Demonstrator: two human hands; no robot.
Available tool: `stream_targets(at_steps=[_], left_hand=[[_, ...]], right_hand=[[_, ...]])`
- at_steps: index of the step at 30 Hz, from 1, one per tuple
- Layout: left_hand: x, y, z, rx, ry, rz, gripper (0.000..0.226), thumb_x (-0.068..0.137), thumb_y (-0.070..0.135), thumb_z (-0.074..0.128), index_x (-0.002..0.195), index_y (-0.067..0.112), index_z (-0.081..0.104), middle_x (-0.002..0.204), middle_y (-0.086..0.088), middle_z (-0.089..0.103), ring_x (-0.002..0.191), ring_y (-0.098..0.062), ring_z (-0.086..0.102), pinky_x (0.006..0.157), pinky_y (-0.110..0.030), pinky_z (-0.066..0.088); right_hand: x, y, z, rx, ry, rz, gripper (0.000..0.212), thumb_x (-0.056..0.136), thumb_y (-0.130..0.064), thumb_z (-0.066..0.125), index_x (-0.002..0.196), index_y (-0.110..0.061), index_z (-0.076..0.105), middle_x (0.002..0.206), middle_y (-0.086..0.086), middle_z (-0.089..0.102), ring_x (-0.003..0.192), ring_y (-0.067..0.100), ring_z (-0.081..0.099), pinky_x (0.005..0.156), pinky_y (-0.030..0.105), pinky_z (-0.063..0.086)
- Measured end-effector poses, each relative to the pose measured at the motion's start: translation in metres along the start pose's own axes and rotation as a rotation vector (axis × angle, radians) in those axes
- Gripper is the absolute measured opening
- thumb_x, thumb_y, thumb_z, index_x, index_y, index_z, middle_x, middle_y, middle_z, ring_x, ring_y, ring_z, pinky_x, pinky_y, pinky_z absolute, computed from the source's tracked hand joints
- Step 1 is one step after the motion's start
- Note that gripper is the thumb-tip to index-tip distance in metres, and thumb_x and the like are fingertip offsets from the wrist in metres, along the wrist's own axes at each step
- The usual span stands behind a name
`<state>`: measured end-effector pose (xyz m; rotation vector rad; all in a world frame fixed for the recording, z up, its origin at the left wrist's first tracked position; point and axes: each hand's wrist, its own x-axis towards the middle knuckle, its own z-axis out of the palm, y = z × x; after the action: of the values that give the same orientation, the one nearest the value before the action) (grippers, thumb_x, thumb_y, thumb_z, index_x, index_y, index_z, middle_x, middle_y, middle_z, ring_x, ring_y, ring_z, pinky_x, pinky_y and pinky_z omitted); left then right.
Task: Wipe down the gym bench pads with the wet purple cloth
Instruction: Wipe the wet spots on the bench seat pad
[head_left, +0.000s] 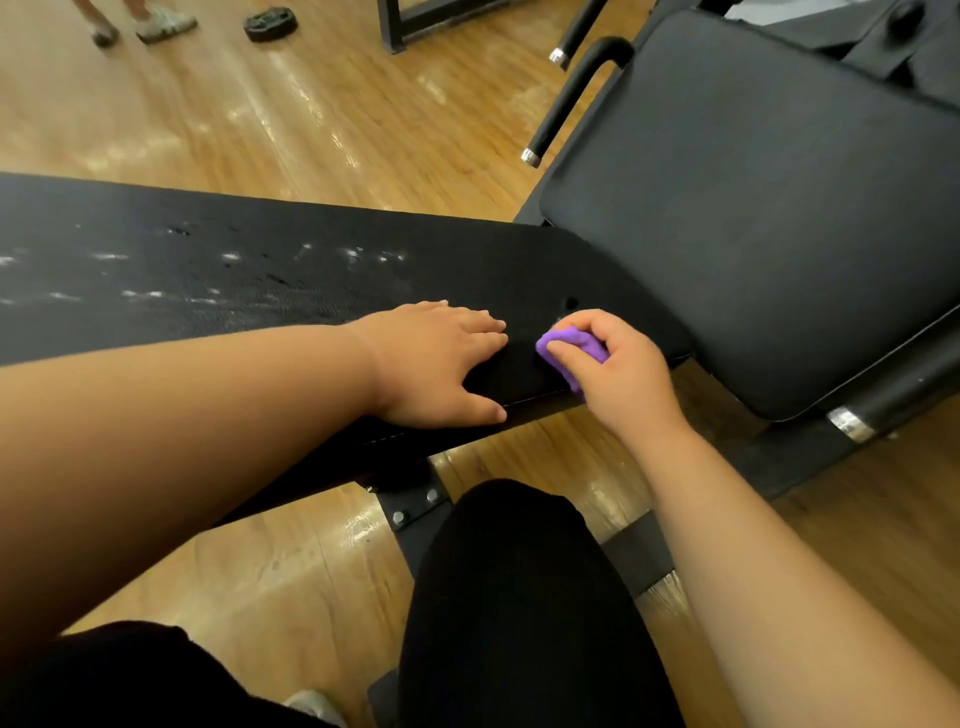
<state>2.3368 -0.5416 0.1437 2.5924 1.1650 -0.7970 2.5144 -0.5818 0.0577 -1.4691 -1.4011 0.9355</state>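
Item: purple cloth, bunched, gripped in the curled fingers of the right hand and pressed to the long bench pad at its right end, near the front seam. Left hand: fingers straight, flat on that pad, just left of the cloth. Step judged: wiping the pad's end; next probably firm strokes leftward along it, then the seat pad beyond its right end.

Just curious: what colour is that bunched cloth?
The small bunched cloth is purple; head view shows it.
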Motion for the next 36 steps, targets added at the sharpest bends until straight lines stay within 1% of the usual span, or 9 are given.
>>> stream_targets(at_steps=[2,6,9,13,18,22,28,33,36], left_hand=[[0.002,0.000,0.001,-0.002,0.003,0.006,0.086,0.089,0.066,0.043,0.155,0.023,0.010,0.163,0.006,0.005,0.149,-0.010,0.002,0.119,-0.030,-0.001],[0.004,-0.002,0.001,-0.002,-0.001,0.006,0.092,0.085,0.069,0.046,0.155,0.023,0.009,0.163,0.008,0.004,0.149,-0.008,0.000,0.119,-0.029,-0.002],[0.005,-0.002,0.002,-0.006,0.000,0.000,0.091,0.085,0.069,0.046,0.155,0.024,0.010,0.163,0.008,0.004,0.148,-0.007,0.000,0.119,-0.029,-0.002],[0.005,-0.001,0.003,-0.011,0.021,-0.006,0.087,0.087,0.067,0.045,0.155,0.025,0.010,0.163,0.008,0.006,0.148,-0.008,0.002,0.119,-0.029,-0.002],[0.005,-0.001,0.005,-0.007,0.023,-0.016,0.087,0.088,0.067,0.043,0.155,0.024,0.010,0.163,0.009,0.004,0.148,-0.007,0.000,0.119,-0.029,-0.001],[0.010,-0.001,0.005,-0.033,0.046,0.000,0.085,0.086,0.064,0.047,0.155,0.026,0.015,0.162,0.008,0.009,0.148,-0.008,0.004,0.120,-0.030,0.001],[0.013,-0.001,0.004,-0.028,0.030,-0.005,0.086,0.087,0.062,0.049,0.155,0.024,0.014,0.163,0.009,0.007,0.148,-0.007,0.004,0.120,-0.028,0.001],[0.012,-0.002,0.005,-0.034,0.052,0.010,0.086,0.085,0.063,0.051,0.155,0.028,0.015,0.162,0.007,0.010,0.148,-0.008,0.006,0.122,-0.031,0.003],[0.012,-0.002,0.005,-0.018,0.042,0.003,0.088,0.085,0.065,0.050,0.155,0.024,0.015,0.162,0.007,0.009,0.148,-0.007,0.005,0.121,-0.030,0.002]], right_hand=[[-0.004,-0.005,0.009,0.012,-0.051,-0.083,0.022,0.089,-0.018,0.066,0.083,-0.038,0.063,0.087,-0.015,0.066,0.086,-0.004,0.059,0.067,0.005,0.043],[0.000,0.005,-0.007,0.084,-0.048,-0.019,0.019,0.092,-0.020,0.063,0.086,-0.038,0.063,0.081,0.000,0.066,0.071,0.006,0.060,0.055,0.013,0.048],[0.006,0.008,-0.008,0.064,-0.032,0.012,0.013,0.092,-0.022,0.064,0.089,-0.034,0.065,0.082,-0.004,0.065,0.072,-0.004,0.058,0.056,0.009,0.045],[-0.002,0.001,0.006,0.106,-0.143,-0.065,0.017,0.090,-0.020,0.067,0.088,-0.037,0.066,0.087,-0.018,0.065,0.075,-0.003,0.060,0.057,0.011,0.046],[0.012,0.013,-0.012,0.092,-0.035,0.043,0.012,0.091,-0.023,0.065,0.090,-0.035,0.067,0.082,-0.012,0.066,0.072,0.000,0.060,0.055,0.012,0.047],[0.003,0.002,0.003,0.141,-0.135,-0.088,0.021,0.087,-0.014,0.069,0.086,-0.035,0.067,0.083,-0.023,0.066,0.081,-0.006,0.060,0.065,0.007,0.044],[0.018,0.014,-0.014,0.113,-0.075,0.041,0.018,0.090,-0.020,0.067,0.087,-0.038,0.067,0.084,-0.012,0.067,0.074,-0.006,0.060,0.055,0.011,0.046],[0.009,0.001,0.002,0.093,-0.195,-0.085,0.018,0.088,-0.017,0.068,0.086,-0.035,0.068,0.084,-0.017,0.066,0.083,-0.005,0.060,0.064,0.009,0.047],[0.012,0.008,-0.007,0.138,-0.151,-0.017,0.018,0.089,-0.019,0.067,0.087,-0.037,0.068,0.084,-0.013,0.067,0.078,-0.005,0.061,0.057,0.013,0.049]])
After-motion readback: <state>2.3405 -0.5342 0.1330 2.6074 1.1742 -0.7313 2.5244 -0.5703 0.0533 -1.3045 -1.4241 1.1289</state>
